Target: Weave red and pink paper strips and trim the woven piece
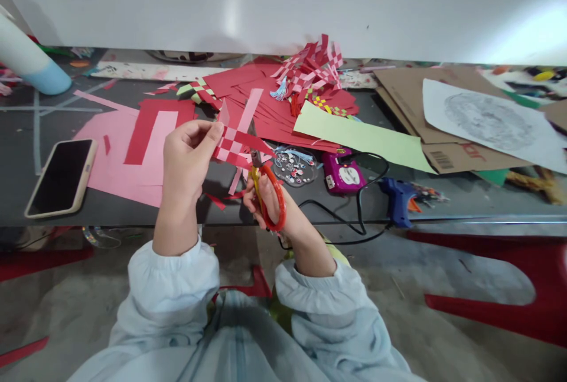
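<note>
My left hand (188, 149) pinches a woven paper piece (231, 141) of red and pink strips, with loose strip ends sticking out on several sides. In my right hand (266, 196) is a pair of scissors (275, 208) with red and yellow handles. Its blades rise beside the red strips on the right side of the weave; whether they touch the paper I cannot tell. Behind the hands lies a stack of red paper (274, 107), topped by a pile of red and pink woven pieces (312, 69).
A phone (61, 176) lies at left on the table beside pink paper sheets (119, 128). Right of my hands are a bag of beads (295, 167), a purple power block (344, 172), a blue glue gun (397, 200) with a looping cord, green paper (363, 137) and cardboard (460, 154).
</note>
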`<state>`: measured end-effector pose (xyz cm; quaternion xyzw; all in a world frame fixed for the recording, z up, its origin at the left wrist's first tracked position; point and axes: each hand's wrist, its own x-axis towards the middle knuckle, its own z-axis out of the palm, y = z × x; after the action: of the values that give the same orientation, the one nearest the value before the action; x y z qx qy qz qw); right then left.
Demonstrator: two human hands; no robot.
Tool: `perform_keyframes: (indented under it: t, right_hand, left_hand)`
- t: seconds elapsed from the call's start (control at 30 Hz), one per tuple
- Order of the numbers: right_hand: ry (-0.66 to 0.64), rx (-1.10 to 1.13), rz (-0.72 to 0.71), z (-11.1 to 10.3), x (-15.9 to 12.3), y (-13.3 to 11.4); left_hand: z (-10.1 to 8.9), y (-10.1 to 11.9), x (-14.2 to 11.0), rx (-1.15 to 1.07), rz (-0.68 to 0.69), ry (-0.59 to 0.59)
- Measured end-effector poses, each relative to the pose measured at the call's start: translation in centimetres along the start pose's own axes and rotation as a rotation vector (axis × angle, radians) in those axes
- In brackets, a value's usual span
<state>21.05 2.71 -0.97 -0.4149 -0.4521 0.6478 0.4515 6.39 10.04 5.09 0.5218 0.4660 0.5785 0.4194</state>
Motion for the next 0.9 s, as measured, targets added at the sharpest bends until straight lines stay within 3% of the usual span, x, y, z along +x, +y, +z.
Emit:
perform_keyframes:
  t: [0.1,0.33,0.67,0.9]
  right_hand:
    - [0.094,0.079,-0.011,0.0,0.5,-0.2]
    - [0.168,0.165,-0.121,-0.4,0.2,-1.1]
    - [0.289,0.167,-0.125,0.0,-0.1,-1.9]
    - [0.336,0.146,-0.132,-0.1,-0.1,-2.2]
  left_hand:
    - [-0.1,0.1,0.0,0.038,0.040,0.021]
    - [-0.9,0.1,0.1,0.151,0.044,0.008]
    - [-1.0,0.3,0.0,0.222,-0.112,-0.398]
    - [-0.6,0.0,0.0,0.207,-0.097,-0.408]
